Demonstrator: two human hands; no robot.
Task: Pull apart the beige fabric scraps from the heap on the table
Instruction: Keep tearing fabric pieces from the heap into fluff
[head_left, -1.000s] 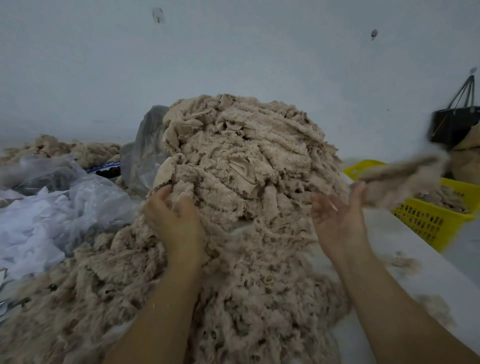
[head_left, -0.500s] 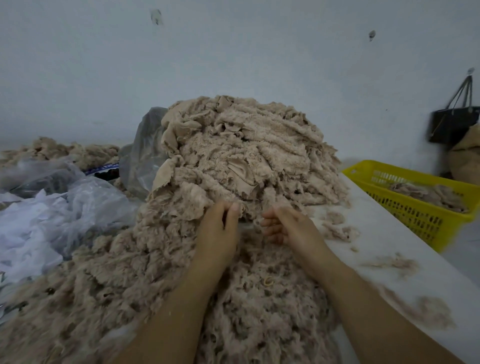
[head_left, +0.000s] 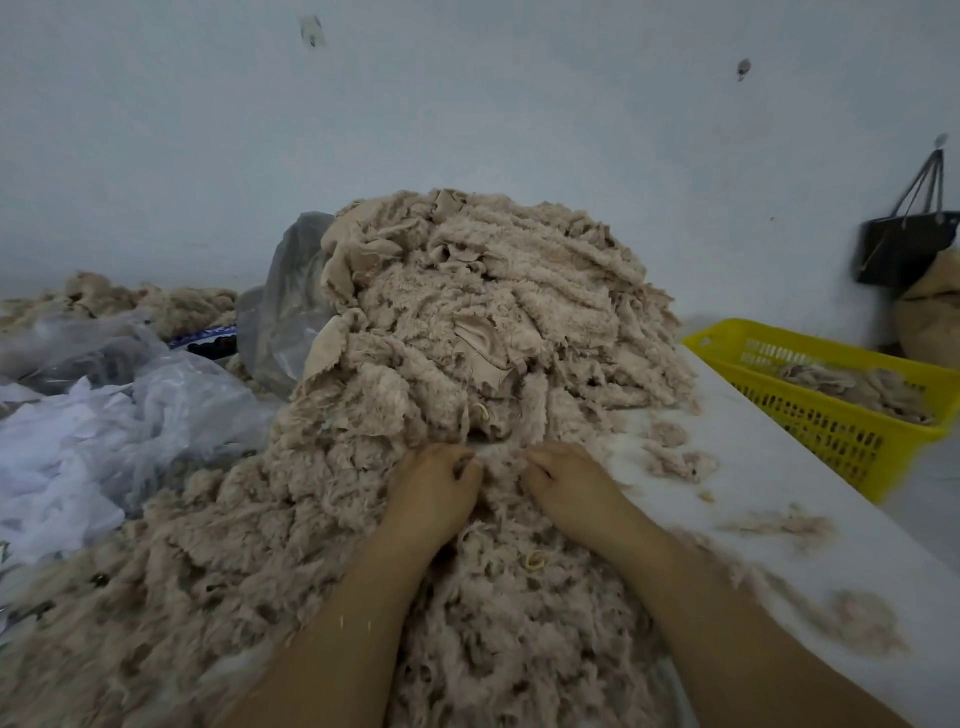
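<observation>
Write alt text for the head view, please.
The left hand and right hand grip scraps at the front of a tall beige fabric heap on a white table. A part-filled yellow basket stands to the right.

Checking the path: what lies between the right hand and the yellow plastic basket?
Head view: white tabletop dotted with small loose beige fabric tufts separates the right hand, gripping the beige fabric heap, from the yellow plastic basket.

Beige scrap heap (head_left: 483, 332); yellow basket (head_left: 831, 415); white table (head_left: 810, 483); black bag (head_left: 901, 249).
</observation>
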